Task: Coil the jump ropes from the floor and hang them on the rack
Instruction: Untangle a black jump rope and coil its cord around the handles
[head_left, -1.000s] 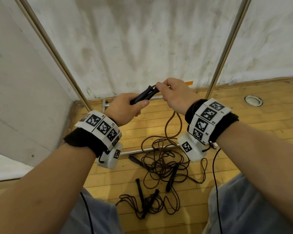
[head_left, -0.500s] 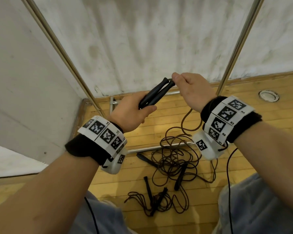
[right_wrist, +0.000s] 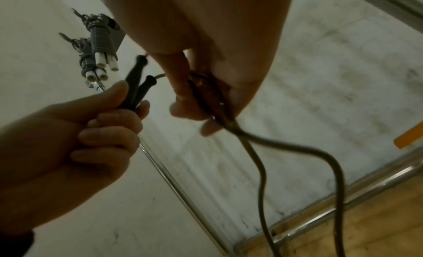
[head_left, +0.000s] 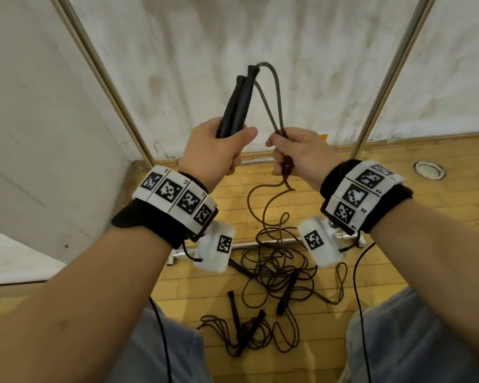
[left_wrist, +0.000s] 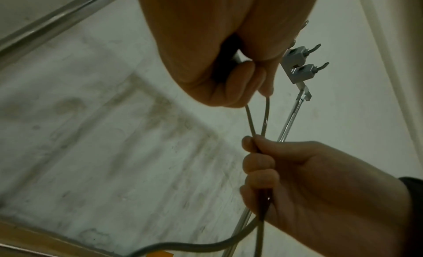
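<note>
Not much to read here: the left wristband (head_left: 174, 199) shows small "L" tags by its black-and-white square codes, the right wristband (head_left: 360, 194) "R2" and "R3". Other marks blur out.

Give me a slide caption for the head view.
Left hand grips both handles; right hand gathers the rope.

Head view bright, edges warped; wrist views dim, blurry.

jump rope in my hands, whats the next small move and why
Probably bring the right hand up to the handles in the left hand, laying down a first loop: both strands run through its grip, and the rest trails uncoiled to the floor.
</note>
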A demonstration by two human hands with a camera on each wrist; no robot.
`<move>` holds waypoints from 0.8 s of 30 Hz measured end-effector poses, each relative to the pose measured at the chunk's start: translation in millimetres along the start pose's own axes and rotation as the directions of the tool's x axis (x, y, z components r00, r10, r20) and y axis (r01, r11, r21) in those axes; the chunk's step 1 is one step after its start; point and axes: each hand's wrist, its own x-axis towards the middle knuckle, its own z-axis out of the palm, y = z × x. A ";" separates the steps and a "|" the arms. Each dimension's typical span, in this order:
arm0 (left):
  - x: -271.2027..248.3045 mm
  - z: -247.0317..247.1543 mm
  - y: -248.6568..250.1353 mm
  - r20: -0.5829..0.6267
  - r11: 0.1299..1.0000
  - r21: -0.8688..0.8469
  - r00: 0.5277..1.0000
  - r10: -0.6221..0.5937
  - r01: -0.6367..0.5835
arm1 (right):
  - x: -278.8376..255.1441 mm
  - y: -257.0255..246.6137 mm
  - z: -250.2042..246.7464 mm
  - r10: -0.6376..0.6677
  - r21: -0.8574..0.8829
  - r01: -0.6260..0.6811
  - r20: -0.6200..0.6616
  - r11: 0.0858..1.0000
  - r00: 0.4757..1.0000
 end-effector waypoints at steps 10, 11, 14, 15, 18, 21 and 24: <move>7.8 5.9 -8.1 -0.150 0.993 -0.041 0.982 -0.116 0.111 | -13.0 -4.0 3.4 -0.035 -0.056 0.029 -0.100 0.998 0.994; 8.1 8.5 -9.0 -0.146 0.994 -0.010 0.983 -0.112 0.112 | -14.7 -3.0 4.5 -0.044 -0.120 0.036 -0.071 0.992 0.997; 9.3 13.4 -11.1 -0.156 0.993 0.006 0.981 -0.116 0.118 | -20.1 -0.1 11.7 -0.056 -0.271 0.050 -0.015 0.961 0.998; 9.8 13.9 -11.3 -0.158 0.993 -0.002 0.980 -0.119 0.120 | -21.3 0.4 14.6 -0.049 -0.263 0.046 -0.004 0.964 0.999; 10.5 14.5 -10.5 -0.167 0.988 -0.059 0.975 -0.150 0.142 | -22.6 -0.3 23.1 -0.042 -0.202 0.048 0.031 0.978 0.999; 8.6 16.7 -7.1 -0.187 0.969 -0.183 0.962 -0.199 0.165 | -23.9 0.5 29.0 -0.082 -0.255 0.094 0.057 0.962 0.995; 6.7 18.7 -5.7 -0.138 0.927 -0.303 0.953 -0.270 0.219 | -26.7 2.7 34.2 -0.104 -0.404 0.122 0.066 0.907 0.992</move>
